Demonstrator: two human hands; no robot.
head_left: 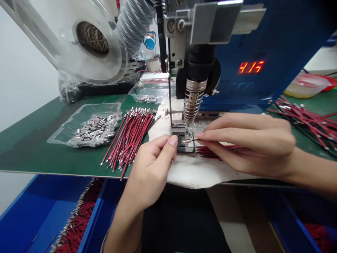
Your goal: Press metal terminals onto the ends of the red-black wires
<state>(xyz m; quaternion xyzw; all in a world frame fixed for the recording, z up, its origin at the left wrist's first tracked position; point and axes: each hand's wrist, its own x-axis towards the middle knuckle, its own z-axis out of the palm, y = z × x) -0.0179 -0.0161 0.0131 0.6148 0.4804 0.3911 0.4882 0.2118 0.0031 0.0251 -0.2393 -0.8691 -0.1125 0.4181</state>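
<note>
My right hand (244, 144) reaches in from the right, fingers pinched on a red and black wire with a metal terminal (187, 141) at its tip, held at the small black fixture (184, 142) under the hot-air nozzle (193, 100). More red wires lie under that hand. My left hand (155, 165) is closed loosely, thumb tip against the fixture's left edge; what it pinches, if anything, is hidden. A bundle of finished red and black wires (130, 135) lies on the green mat to the left.
A clear tray of several small metal terminals (92, 128) sits left of the bundle. A blue machine (263, 52) shows a red display reading 415. A clear reel (79, 38) stands at the back left. More wires (308, 119) lie right. Blue bins (52, 218) below hold wires.
</note>
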